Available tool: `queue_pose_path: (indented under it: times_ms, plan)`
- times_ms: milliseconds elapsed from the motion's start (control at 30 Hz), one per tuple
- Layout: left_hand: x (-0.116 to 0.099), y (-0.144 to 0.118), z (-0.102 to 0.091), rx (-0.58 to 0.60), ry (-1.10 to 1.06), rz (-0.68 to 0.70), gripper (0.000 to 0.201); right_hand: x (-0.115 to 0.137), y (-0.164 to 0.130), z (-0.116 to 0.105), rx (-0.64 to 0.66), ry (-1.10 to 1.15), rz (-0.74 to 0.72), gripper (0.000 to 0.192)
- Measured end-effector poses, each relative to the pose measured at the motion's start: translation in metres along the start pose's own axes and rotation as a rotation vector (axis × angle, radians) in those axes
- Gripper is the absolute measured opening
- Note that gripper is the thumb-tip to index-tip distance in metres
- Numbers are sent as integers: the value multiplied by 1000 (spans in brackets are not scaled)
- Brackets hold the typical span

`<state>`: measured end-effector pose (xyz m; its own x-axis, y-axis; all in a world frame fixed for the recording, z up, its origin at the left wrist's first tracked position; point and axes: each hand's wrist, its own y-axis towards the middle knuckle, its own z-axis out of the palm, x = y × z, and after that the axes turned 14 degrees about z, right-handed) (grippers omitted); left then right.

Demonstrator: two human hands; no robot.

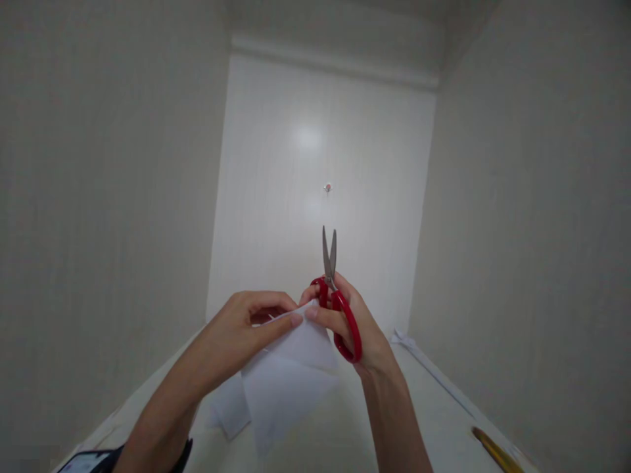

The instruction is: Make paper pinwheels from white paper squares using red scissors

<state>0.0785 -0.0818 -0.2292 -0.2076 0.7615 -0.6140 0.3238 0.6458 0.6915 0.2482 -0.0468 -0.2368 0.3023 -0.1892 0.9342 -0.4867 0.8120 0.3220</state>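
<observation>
My left hand [249,323] pinches the top edge of a folded white paper [288,374] between thumb and forefinger. My right hand [348,322] holds red-handled scissors [340,309] with the blades pointing up and nearly closed, and its fingertips also touch the paper's top edge. The paper hangs down between both hands above a white surface. Both hands meet at the paper's upper corner.
A white table [434,420] lies below, boxed in by pale walls left, right and ahead. A thin white strip [428,368] lies along the right side. A yellow object [495,450] sits at the lower right. A phone [81,462] shows at the lower left edge.
</observation>
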Motion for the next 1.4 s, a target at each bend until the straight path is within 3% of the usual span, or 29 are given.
queue_pose_path:
  times_ms: [133, 267, 433, 633, 1033, 1400]
  plan:
    - [18, -4, 1, -52, 93, 4, 20, -16, 21, -8, 110, 61, 3, 39]
    - [21, -6, 5, -96, 174, 37, 20, -29, 29, -16, 200, 77, -25, 30]
    - [18, -7, 13, -146, 207, 38, 15, -38, 25, -19, 187, 272, 21, 20]
    - [10, -15, 12, -127, 308, 58, 16, -34, 21, -15, 238, 159, 143, 27]
    - [-5, -19, 4, -132, 388, 195, 17, -13, 6, 1, 193, 4, 68, 42]
    - [2, -22, 8, -169, 376, 278, 12, -12, 2, 1, 249, 17, 41, 32]
